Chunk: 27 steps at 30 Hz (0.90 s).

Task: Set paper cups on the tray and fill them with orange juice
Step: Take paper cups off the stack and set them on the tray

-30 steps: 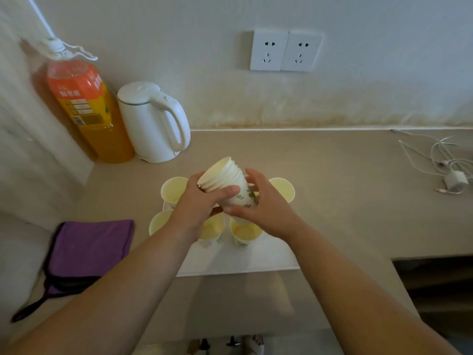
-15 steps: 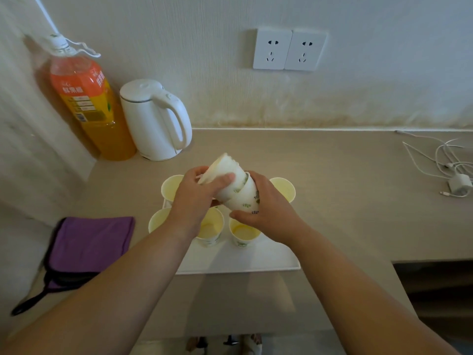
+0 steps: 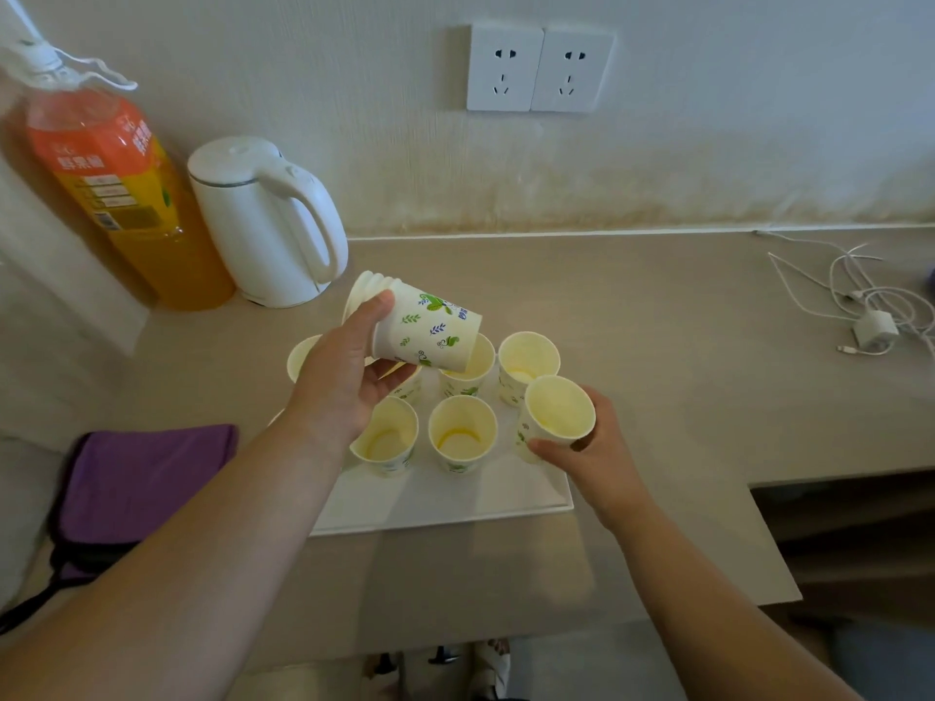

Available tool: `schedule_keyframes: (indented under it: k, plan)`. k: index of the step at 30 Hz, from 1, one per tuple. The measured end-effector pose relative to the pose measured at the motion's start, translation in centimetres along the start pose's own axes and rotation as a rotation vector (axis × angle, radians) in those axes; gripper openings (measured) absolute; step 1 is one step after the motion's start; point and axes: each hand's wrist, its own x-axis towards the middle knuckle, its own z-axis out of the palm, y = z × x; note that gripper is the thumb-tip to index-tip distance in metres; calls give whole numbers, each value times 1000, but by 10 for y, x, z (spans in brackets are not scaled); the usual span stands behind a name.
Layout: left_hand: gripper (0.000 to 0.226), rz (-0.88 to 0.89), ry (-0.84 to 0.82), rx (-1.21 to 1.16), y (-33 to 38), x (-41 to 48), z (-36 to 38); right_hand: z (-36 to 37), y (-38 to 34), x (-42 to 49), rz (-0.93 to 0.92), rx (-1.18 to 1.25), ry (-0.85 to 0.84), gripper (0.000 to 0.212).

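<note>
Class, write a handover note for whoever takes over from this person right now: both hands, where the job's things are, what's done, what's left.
Left hand: grips the cup stack, tilted on its side above the tray.
Right hand: holds a single cup upright at the tray's right edge; touching down or not, cannot tell.
Done: at least six cups stand on the tray; the front left cup and front middle cup show a little yellow liquid.
Left: set this cup down, then fill the cups from the juice bottle, back left beside the kettle.
</note>
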Motion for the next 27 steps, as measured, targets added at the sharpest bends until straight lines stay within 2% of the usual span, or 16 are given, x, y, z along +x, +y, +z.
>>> schedule_keyframes:
  k: [8,23,25,27]
  plan:
    - [19,8,11,44,-4,4,-3,3,21,1,-16,-142,-28,73]
    - [36,-10,22,78,-9,5,-4,-1,28,1,-40,-201,-87,80]
    - [31,-20,11,90,-11,4,-4,-3,25,1,-4,-220,-129,91]
    - [29,-29,3,101,-12,4,-4,-7,19,2,16,-292,-181,114]
